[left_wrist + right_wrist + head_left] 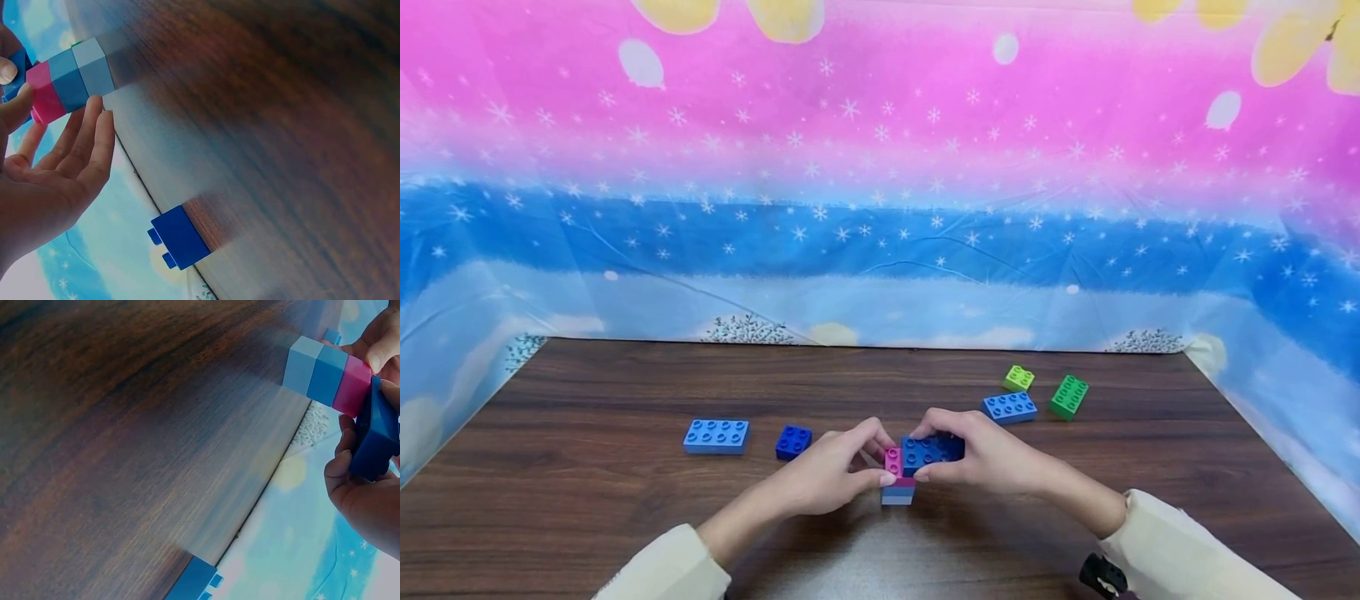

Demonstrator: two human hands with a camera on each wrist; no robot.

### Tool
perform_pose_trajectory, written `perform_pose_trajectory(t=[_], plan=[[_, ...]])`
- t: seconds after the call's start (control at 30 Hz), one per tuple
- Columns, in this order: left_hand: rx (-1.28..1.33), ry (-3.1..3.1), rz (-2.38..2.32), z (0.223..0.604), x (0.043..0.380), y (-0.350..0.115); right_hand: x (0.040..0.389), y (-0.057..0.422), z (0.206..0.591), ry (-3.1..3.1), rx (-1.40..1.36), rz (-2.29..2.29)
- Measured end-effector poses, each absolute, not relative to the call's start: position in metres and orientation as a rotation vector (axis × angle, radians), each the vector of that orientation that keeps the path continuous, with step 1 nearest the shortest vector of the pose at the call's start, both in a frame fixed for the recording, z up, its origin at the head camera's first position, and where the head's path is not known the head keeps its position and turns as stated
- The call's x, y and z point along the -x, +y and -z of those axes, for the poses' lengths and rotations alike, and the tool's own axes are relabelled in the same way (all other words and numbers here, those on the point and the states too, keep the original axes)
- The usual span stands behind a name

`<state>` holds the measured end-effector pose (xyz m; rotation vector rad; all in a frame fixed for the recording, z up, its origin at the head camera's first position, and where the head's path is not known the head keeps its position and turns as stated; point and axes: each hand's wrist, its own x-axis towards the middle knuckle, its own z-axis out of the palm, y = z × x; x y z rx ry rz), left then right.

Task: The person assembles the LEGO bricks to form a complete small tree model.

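A small stack stands on the table in front of me: a pale grey-blue brick (pixel 95 67) at the bottom, a blue brick (pixel 70 81) above it, and a pink brick (pixel 892 461) on top. My left hand (pixel 827 479) pinches the pink brick between thumb and index finger; its other fingers extend beside the stack. With the fingers and thumb of my right hand (pixel 1003 454) I grip a long dark blue brick (pixel 919 454). Tilted in the right wrist view, that brick lies against the top of the pink one; whether their studs are joined is hidden.
On the wooden table (pixel 587 517), a light blue brick (pixel 716 437) and a small blue brick (pixel 793 442) lie left. Right of the hands are another light blue brick (pixel 1010 407), a lime brick (pixel 1018 378) and a green brick (pixel 1069 397). A patterned cloth (pixel 880 250) hangs behind.
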<state>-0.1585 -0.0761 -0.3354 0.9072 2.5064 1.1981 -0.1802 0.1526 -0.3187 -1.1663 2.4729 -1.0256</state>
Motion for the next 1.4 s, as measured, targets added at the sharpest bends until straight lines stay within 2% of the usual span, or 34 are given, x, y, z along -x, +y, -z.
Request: perform_pose_trajectory(t=[0.77, 1.03, 1.4], plan=[[-0.936, 2.464, -1.235, 0.335, 0.161, -0.080, 0.180, 0.153, 0.320, 2.444, 1.130, 1.058], [-0.969, 2.505, -1.264, 0.325, 0.166, -0.095, 0.180, 0.154, 0.319, 2.461, 1.144, 1.033], [-0.863, 2.643, -1.210, 0.320, 0.173, -0.124, 0.180, 0.154, 0.319, 2.466, 1.154, 1.013]])
